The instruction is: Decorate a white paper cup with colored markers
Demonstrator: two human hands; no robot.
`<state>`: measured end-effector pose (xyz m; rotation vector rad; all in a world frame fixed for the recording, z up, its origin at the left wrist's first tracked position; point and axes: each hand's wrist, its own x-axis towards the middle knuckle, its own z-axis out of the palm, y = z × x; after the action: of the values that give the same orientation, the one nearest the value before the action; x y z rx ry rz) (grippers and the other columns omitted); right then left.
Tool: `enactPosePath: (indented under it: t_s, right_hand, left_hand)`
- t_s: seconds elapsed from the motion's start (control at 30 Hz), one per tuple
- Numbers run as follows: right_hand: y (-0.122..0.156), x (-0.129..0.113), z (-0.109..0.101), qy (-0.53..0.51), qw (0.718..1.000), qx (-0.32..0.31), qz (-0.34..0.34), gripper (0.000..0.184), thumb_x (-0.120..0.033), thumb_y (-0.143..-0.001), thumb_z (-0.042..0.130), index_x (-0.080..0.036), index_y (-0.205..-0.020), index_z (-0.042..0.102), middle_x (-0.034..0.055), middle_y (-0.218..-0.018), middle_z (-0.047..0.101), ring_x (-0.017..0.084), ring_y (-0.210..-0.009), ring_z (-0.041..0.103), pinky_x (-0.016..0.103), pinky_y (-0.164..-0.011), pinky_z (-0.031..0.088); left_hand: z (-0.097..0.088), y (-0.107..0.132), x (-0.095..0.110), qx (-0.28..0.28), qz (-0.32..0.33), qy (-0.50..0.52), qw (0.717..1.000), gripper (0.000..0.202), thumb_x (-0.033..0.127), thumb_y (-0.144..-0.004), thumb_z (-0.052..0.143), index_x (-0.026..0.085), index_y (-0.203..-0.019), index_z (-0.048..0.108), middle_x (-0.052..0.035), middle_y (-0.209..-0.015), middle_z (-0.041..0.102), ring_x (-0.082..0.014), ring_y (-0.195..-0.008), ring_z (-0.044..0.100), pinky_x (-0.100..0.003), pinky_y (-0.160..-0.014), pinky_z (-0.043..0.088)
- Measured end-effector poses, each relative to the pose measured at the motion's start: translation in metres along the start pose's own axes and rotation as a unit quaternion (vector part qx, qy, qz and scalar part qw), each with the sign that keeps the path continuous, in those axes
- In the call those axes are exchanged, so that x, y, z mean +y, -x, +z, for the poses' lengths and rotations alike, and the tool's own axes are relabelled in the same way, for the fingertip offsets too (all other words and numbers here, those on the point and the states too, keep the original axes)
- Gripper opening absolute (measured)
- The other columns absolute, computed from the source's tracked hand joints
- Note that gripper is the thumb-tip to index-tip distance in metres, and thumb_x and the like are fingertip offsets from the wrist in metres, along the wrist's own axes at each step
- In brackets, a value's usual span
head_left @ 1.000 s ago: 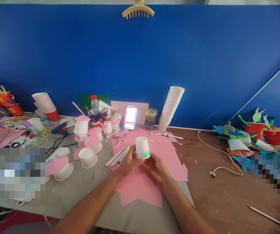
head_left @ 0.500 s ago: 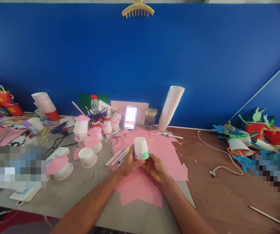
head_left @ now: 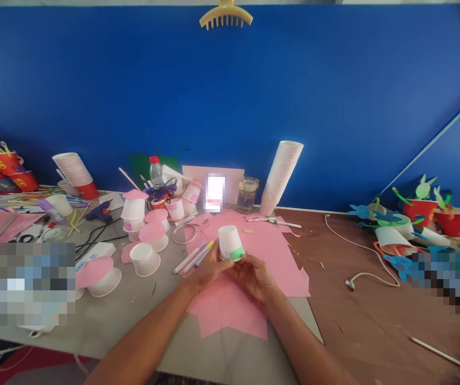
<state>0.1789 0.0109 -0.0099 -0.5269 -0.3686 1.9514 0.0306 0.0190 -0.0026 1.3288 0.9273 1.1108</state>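
Observation:
Upside down between my hands is a white paper cup [head_left: 230,240] with a green patch near its rim. My left hand [head_left: 212,268] grips its lower left side, the thumb along the rim. Fingers of my right hand [head_left: 255,277] close on the rim at the lower right. Both hands are over pink paper [head_left: 230,315] with jagged cut edges. Just left of my left hand lie several markers [head_left: 193,258]. A white cup [head_left: 144,259] stands inverted farther left, near another cup with a pink paper disc [head_left: 94,271] on top.
A tall leaning stack of white cups [head_left: 281,176] and a glass jar [head_left: 247,194] stand at the back. A glue gun [head_left: 98,210], power strip [head_left: 97,252] and black cables are on the left. A white cable [head_left: 368,275] and decorated red cups [head_left: 420,212] are on the right.
The cup has turned and tilted slightly to the left in my hands, and its green patch has shifted. Both hands still hold it in nearly the same spot.

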Motion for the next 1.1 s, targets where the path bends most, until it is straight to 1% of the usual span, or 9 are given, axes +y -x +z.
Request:
enactPosePath:
  t_s: [0.17,0.23,0.3,0.37,0.47,0.63,0.77,0.93,1.1]
  right_hand:
    - [-0.0001,-0.0001,0.0011,0.003,1.000,0.003,-0.025,0.011,-0.007,-0.078,0.061,-0.015,-0.084,0.066,0.0061,-0.082,0.075,0.017,-0.076,0.071,0.031,-0.076,0.061]
    - [-0.0005,-0.0003,0.0008,0.004,0.999,0.002,-0.033,0.010,-0.008,-0.078,0.064,-0.015,-0.083,0.066,0.0056,-0.081,0.075,0.017,-0.074,0.072,0.030,-0.075,0.061]
    - [-0.0012,-0.0003,0.0003,0.004,0.999,0.002,-0.035,0.009,-0.008,-0.078,0.065,-0.015,-0.083,0.067,0.0059,-0.080,0.075,0.017,-0.073,0.072,0.030,-0.074,0.061]
    - [-0.0020,-0.0004,-0.0002,0.003,0.999,0.002,-0.034,0.011,-0.007,-0.077,0.066,-0.014,-0.085,0.067,0.0064,-0.081,0.076,0.017,-0.073,0.072,0.030,-0.074,0.061]
    - [-0.0029,-0.0005,-0.0006,0.002,0.999,0.001,-0.033,0.014,-0.006,-0.078,0.065,-0.014,-0.088,0.068,0.0064,-0.083,0.076,0.017,-0.075,0.072,0.031,-0.075,0.062]
    - [-0.0034,-0.0006,-0.0001,0.008,0.999,0.003,-0.038,0.014,-0.006,-0.080,0.063,-0.014,-0.089,0.069,0.0068,-0.085,0.076,0.017,-0.078,0.072,0.028,-0.077,0.061]
    - [-0.0051,-0.0006,0.0000,0.008,0.999,0.007,-0.042,0.019,-0.005,-0.080,0.061,-0.015,-0.093,0.070,0.0067,-0.086,0.075,0.017,-0.078,0.072,0.027,-0.076,0.061]
    - [-0.0076,-0.0014,-0.0025,0.014,0.998,0.031,-0.045,0.020,-0.005,-0.081,0.059,-0.017,-0.093,0.069,0.0060,-0.085,0.075,0.017,-0.074,0.071,0.028,-0.071,0.062]
    - [-0.0072,-0.0022,-0.0010,0.030,0.997,0.054,-0.040,0.021,-0.004,-0.079,0.060,-0.016,-0.093,0.069,0.0069,-0.088,0.075,0.018,-0.076,0.071,0.030,-0.073,0.061]
  left_hand:
    - [0.0003,-0.0012,-0.0029,-0.001,0.022,-0.008,1.000,0.036,0.024,-0.075,0.065,0.019,-0.110,0.059,-0.0084,-0.117,0.063,-0.0276,-0.113,0.057,-0.040,-0.094,0.049]
    - [0.0012,-0.0017,-0.0020,-0.001,0.031,-0.001,1.000,0.040,0.025,-0.076,0.065,0.019,-0.115,0.058,-0.0084,-0.122,0.062,-0.0285,-0.118,0.055,-0.040,-0.098,0.048]
    - [0.0019,-0.0019,-0.0002,-0.002,0.039,0.008,0.999,0.046,0.026,-0.077,0.067,0.020,-0.121,0.056,-0.0086,-0.124,0.062,-0.0288,-0.118,0.055,-0.042,-0.100,0.048]
    - [0.0020,-0.0018,0.0014,-0.007,0.047,0.013,0.999,0.048,0.028,-0.078,0.068,0.020,-0.123,0.055,-0.0091,-0.123,0.062,-0.0288,-0.116,0.057,-0.044,-0.100,0.048]
    - [0.0012,-0.0016,0.0009,-0.016,0.058,0.012,0.998,0.043,0.030,-0.080,0.068,0.020,-0.120,0.057,-0.0097,-0.123,0.063,-0.0294,-0.115,0.057,-0.045,-0.101,0.046]
    - [0.0002,-0.0015,-0.0037,-0.032,0.040,0.033,0.998,0.044,0.033,-0.079,0.071,0.018,-0.117,0.056,-0.0102,-0.121,0.063,-0.0299,-0.115,0.057,-0.046,-0.101,0.044]
    - [0.0015,-0.0005,-0.0024,-0.046,0.039,0.062,0.996,0.049,0.032,-0.076,0.073,0.018,-0.119,0.055,-0.0106,-0.123,0.062,-0.0303,-0.119,0.054,-0.043,-0.099,0.045]
    - [0.0028,0.0011,0.0016,-0.058,0.060,0.073,0.994,0.056,0.029,-0.078,0.072,0.020,-0.129,0.050,-0.0107,-0.131,0.058,-0.0301,-0.125,0.049,-0.041,-0.102,0.043]
    - [0.0021,0.0008,0.0004,-0.068,0.041,0.080,0.994,0.056,0.034,-0.079,0.071,0.019,-0.128,0.050,-0.0114,-0.128,0.059,-0.0309,-0.123,0.052,-0.041,-0.095,0.047]
